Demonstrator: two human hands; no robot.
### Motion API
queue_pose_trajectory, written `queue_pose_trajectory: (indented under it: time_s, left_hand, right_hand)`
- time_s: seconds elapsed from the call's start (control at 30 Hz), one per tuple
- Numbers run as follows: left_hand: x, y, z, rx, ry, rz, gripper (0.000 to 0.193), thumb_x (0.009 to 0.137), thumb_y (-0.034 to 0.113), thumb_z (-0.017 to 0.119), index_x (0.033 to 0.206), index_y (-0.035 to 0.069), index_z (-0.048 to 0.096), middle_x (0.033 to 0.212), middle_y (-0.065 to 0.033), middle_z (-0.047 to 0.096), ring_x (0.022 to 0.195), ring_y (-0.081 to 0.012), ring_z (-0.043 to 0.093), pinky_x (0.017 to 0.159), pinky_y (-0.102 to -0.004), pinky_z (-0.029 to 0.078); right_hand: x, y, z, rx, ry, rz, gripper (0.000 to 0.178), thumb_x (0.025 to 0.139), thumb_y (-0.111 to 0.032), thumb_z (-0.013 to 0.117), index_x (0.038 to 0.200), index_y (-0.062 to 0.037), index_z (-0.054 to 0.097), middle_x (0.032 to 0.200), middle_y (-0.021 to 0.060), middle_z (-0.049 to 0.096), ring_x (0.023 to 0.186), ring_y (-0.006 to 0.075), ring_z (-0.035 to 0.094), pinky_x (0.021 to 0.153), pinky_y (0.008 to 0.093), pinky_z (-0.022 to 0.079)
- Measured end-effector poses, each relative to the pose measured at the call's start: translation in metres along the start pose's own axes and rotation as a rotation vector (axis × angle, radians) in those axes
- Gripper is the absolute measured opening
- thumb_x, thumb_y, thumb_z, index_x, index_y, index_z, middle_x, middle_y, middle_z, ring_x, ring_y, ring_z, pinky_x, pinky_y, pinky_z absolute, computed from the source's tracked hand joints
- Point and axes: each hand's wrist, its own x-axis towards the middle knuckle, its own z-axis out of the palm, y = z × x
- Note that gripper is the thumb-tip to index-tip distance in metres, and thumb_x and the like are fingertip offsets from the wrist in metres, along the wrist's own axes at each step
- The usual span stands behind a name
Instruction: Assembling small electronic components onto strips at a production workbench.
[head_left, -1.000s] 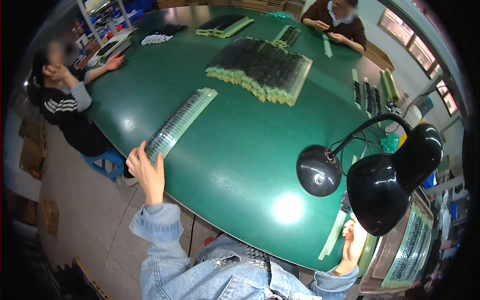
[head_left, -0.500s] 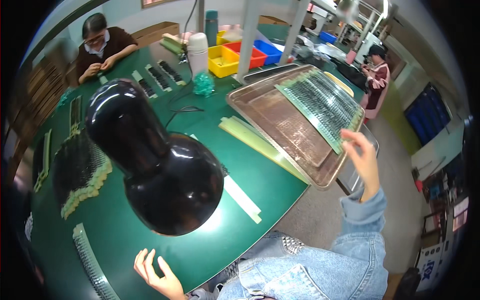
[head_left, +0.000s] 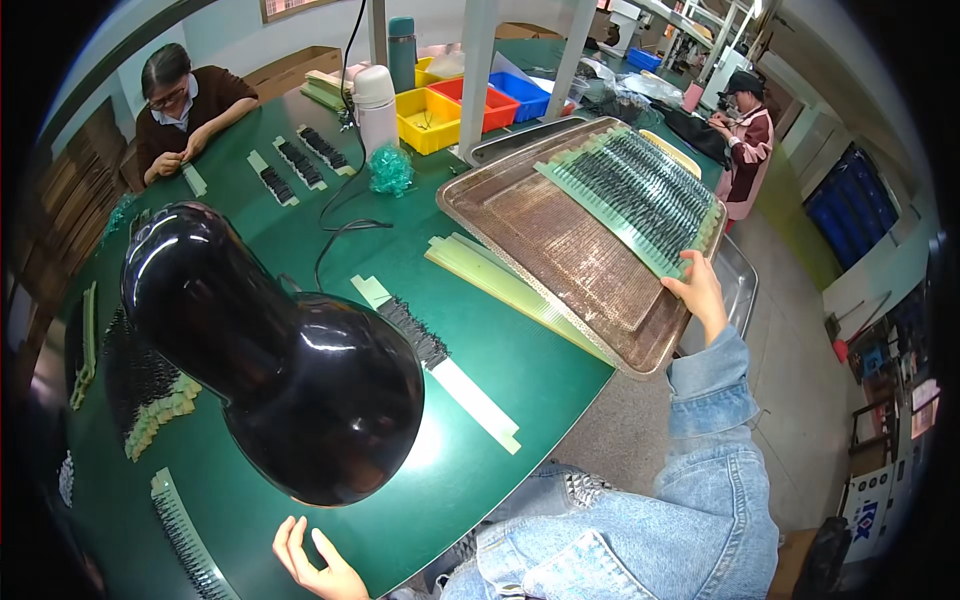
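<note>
My right hand [head_left: 700, 295] is at the near end of a row of pale green strips [head_left: 630, 200] bearing black, bristle-like tufts. Its thumb and fingers are closed about the corner of the front strip. These strips lie side by side on a worn brown metal tray [head_left: 540, 240]. My left hand [head_left: 318, 565] rests low over the green table [head_left: 470, 500], fingers apart and holding nothing. Just beyond it stands a glossy black lamp [head_left: 320, 400], its light falling on the table. Right of the lamp lies a single pale strip [head_left: 470, 400] with a dark tufted section.
More tufted strips [head_left: 185, 535] lie at the left, by a fanned stack [head_left: 150, 390]. Behind are a teal mesh bundle [head_left: 390, 170], a pale bottle [head_left: 375, 110] and coloured bins [head_left: 428, 122]. A co-worker [head_left: 185, 110] sits across the table; another person [head_left: 742, 145] stands beyond the tray.
My right hand has come down and left onto the end of the front strip, its fingers closing in. The view has shifted, uncovering more of the single strip beside the lamp. My left hand stays spread.
</note>
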Motion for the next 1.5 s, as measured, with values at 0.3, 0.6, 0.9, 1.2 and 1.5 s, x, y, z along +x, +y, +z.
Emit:
queue_pose_trajectory:
  time_s: [0.3, 0.6, 0.9, 1.2, 1.5]
  left_hand:
    - [0.001, 0.003, 0.003, -0.002, -0.008, -0.010, 0.016, 0.080, -0.003, 0.052, 0.095, -0.005, 0.057, 0.102, -0.0125, 0.054, 0.097, -0.0255, 0.053, 0.089, -0.0363, 0.041]
    - [0.001, 0.008, 0.003, -0.030, -0.023, -0.008, 0.015, 0.080, -0.003, 0.052, 0.094, -0.006, 0.057, 0.102, -0.0129, 0.054, 0.097, -0.0250, 0.053, 0.088, -0.0355, 0.041]
    - [0.003, 0.010, 0.004, -0.019, -0.042, 0.001, 0.016, 0.078, -0.004, 0.052, 0.093, -0.005, 0.057, 0.101, -0.0131, 0.054, 0.095, -0.0256, 0.053, 0.088, -0.0354, 0.041]
    - [0.007, 0.022, -0.002, 0.072, -0.027, 0.225, 0.013, 0.079, 0.000, 0.060, 0.092, -0.002, 0.062, 0.092, -0.0143, 0.061, 0.083, -0.0252, 0.058, 0.075, -0.0317, 0.047]
    - [-0.009, 0.012, 0.002, -0.925, -0.395, -0.368, 0.049, 0.084, 0.020, 0.056, 0.122, -0.005, 0.037, 0.106, -0.0202, 0.050, 0.081, -0.0273, 0.057, 0.070, -0.0311, 0.049]
  right_hand:
    - [-0.002, -0.020, -0.003, 0.088, -0.089, -0.057, 0.039, 0.069, -0.024, 0.073, 0.100, -0.0046, 0.059, 0.086, 0.0089, 0.052, 0.080, 0.0232, 0.053, 0.072, 0.0350, 0.044]
    - [0.008, -0.007, 0.017, 0.099, 0.073, -0.151, 0.038, 0.079, -0.030, 0.063, 0.099, 0.0016, 0.059, 0.088, 0.0163, 0.056, 0.086, 0.0330, 0.055, 0.075, 0.0387, 0.043]
    - [0.012, -0.024, 0.018, -0.028, -0.027, -0.288, 0.037, 0.082, -0.025, 0.060, 0.103, 0.0052, 0.056, 0.095, 0.0176, 0.061, 0.083, 0.0288, 0.060, 0.071, 0.0357, 0.047]
    - [-0.008, -0.019, -0.015, 1.423, -0.511, 0.300, 0.025, 0.091, -0.021, 0.051, 0.100, 0.0029, 0.049, 0.085, 0.0148, 0.062, 0.046, 0.0010, 0.039, 0.035, 0.0123, 0.030]
    - [-0.066, -0.074, -0.067, 1.350, -0.979, 0.044, 0.027, 0.092, -0.013, 0.043, 0.112, 0.0043, 0.050, 0.082, 0.0195, 0.064, 0.040, 0.0045, 0.040, 0.033, 0.0151, 0.031]
